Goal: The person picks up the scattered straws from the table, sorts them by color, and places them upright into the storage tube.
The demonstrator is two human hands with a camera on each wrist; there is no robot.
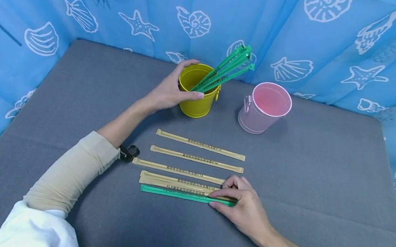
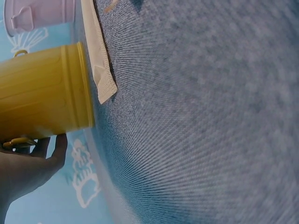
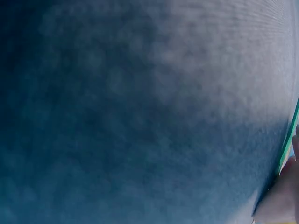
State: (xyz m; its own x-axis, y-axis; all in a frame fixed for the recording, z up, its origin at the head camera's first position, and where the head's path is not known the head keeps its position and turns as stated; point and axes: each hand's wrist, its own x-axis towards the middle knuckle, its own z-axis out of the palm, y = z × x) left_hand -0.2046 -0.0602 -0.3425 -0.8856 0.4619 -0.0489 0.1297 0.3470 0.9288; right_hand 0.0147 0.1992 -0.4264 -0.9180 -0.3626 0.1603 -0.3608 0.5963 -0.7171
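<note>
Sorting step, by my read: I'm at the pick of the green sleeve (image 1: pixel 187 195), nearest the mat's (image 1: pixel 325 194) front edge, below the tan ones. Right hand (image 1: pixel 243 207) pinches its right end, fingers curled. Left hand (image 1: pixel 170 89) wraps the yellow bucket (image 1: pixel 198 98) near the back edge. Next needs a clean lift clear of the touching tan sleeve (image 1: pixel 177 183).

Open grey felt tabletop (image 1: pixel 325 194) lay to the right of the five tan paper-wrapped sticks (image 1: pixel 200 145) and along the near edge, wide enough for a hand to pass. At the back, the yellow metal bucket (image 1: pixel 197 105) with green sticks (image 1: pixel 225 70) leaning out and the pink metal bucket (image 1: pixel 263 107) stood near each other, a narrow gap between them. Blue shell-print curtain (image 1: pixel 385 53) walled the table on three sides.
</note>
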